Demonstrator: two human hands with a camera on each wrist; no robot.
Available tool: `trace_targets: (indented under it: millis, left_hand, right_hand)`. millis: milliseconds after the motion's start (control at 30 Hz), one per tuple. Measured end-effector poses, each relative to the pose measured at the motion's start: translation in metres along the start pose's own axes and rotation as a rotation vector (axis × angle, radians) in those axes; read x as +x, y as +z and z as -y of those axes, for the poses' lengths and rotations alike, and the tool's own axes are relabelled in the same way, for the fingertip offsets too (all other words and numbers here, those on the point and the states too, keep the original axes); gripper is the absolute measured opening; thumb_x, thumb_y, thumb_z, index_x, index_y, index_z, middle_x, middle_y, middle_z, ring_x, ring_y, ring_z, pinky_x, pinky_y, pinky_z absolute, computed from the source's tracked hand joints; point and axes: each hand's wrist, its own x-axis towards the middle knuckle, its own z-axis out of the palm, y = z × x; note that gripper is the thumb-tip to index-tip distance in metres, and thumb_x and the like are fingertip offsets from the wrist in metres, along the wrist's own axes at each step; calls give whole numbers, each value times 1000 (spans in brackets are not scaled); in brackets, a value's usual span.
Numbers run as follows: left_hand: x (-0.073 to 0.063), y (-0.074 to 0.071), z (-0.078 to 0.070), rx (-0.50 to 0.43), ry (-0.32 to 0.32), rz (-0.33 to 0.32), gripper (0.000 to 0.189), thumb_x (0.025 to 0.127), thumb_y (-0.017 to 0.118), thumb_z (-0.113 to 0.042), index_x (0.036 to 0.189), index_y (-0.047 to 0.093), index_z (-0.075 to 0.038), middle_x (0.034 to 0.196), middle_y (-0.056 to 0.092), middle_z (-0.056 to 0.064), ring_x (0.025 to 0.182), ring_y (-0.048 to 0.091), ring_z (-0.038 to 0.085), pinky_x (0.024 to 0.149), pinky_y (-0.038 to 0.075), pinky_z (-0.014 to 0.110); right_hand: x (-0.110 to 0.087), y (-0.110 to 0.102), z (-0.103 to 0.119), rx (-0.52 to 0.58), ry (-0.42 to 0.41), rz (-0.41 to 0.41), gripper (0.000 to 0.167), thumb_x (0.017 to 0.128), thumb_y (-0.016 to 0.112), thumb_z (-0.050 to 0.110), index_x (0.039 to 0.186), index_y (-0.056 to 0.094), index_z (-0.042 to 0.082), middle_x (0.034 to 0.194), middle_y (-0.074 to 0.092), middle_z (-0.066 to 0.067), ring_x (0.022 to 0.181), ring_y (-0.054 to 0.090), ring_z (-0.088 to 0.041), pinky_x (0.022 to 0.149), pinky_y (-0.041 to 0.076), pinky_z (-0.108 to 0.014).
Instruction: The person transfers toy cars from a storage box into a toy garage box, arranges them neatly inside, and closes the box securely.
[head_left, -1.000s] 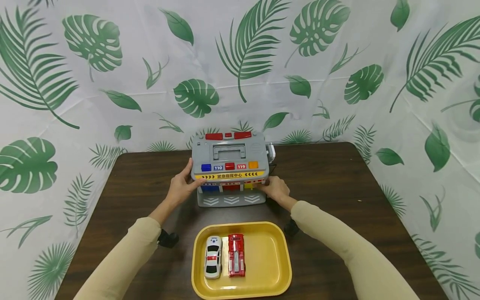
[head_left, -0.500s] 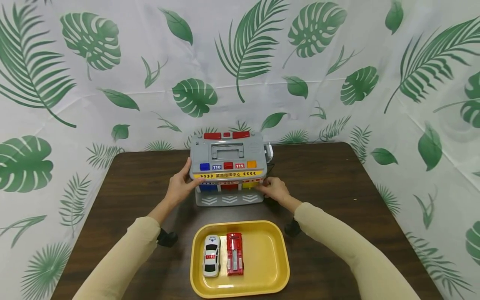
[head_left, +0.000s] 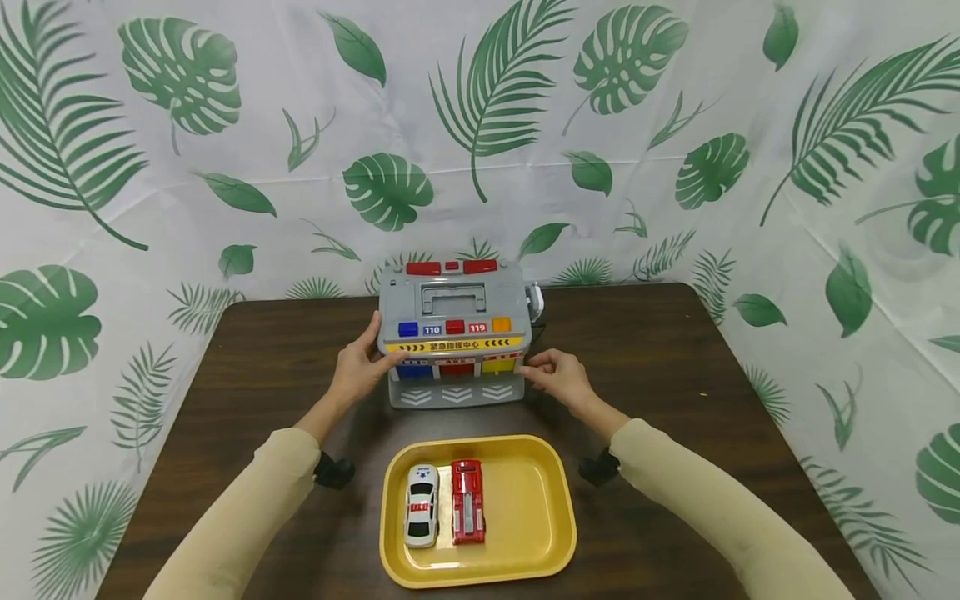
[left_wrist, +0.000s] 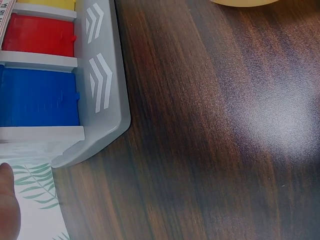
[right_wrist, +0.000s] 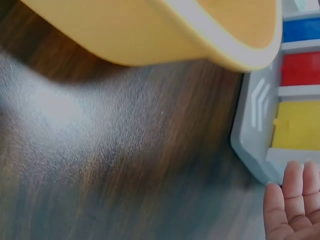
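A grey toy emergency station (head_left: 453, 333) stands at the back of the table, with a carry handle and red lights on top. Blue (left_wrist: 42, 97), red (left_wrist: 42, 36) and yellow (right_wrist: 300, 125) doors line its front, all lowered. My left hand (head_left: 358, 367) lies against its left side, straight fingers along the side and thumb across the front upper edge. Close to the front right corner is my right hand (head_left: 561, 377), thumb and index fingertip near that edge; whether they touch it I cannot tell. No object shows in the right hand.
Nearer me, a yellow tray (head_left: 525, 575) holds a white toy police car (head_left: 422, 506) and a red toy fire truck (head_left: 468, 502). A white part (head_left: 535, 302) sticks out from the station's right side. Leaf-patterned cloth (head_left: 480, 125) hangs behind the dark wooden table (head_left: 660, 350).
My right hand has drawn away from the yellow door, to the right and off the station's front. The left hand keeps its place on the station.
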Motion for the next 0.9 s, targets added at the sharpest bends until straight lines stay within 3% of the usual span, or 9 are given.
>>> trace_targets:
  millis: [200, 433, 700, 900]
  left_hand:
    - [1, -1, 1, 0, -2, 8, 87, 85, 69, -24, 151, 12, -15, 151, 30, 11, 130, 42, 26, 96, 44, 35]
    - [1, -1, 0, 7, 2, -1, 87, 85, 70, -26, 151, 13, -16, 150, 32, 11, 129, 44, 25, 96, 44, 34]
    - [2, -1, 2, 2, 9, -1, 87, 85, 69, -26, 151, 14, -15, 150, 34, 11, 129, 44, 25, 96, 44, 34]
    - [1, 0, 2, 3, 10, -8, 87, 85, 70, -25, 151, 15, -13, 149, 33, 12, 129, 44, 26, 96, 44, 34]
  right_hand:
    - [-7, 0, 8, 38, -71, -89, 36, 84, 73, 25, 107, 63, 0, 85, 66, -10, 73, 61, -16, 63, 51, -21]
    - [-15, 9, 30, 53, -257, -222, 27, 83, 73, 18, 102, 65, 1, 83, 64, -12, 70, 54, -12, 61, 46, -15]
    - [-23, 25, 55, 132, -359, -198, 32, 83, 72, 13, 109, 61, -2, 92, 62, -16, 80, 58, -19, 69, 50, -13]
    - [-17, 39, 59, 112, -454, -208, 39, 80, 75, 11, 113, 60, -4, 99, 58, -18, 90, 59, -27, 78, 55, -28]
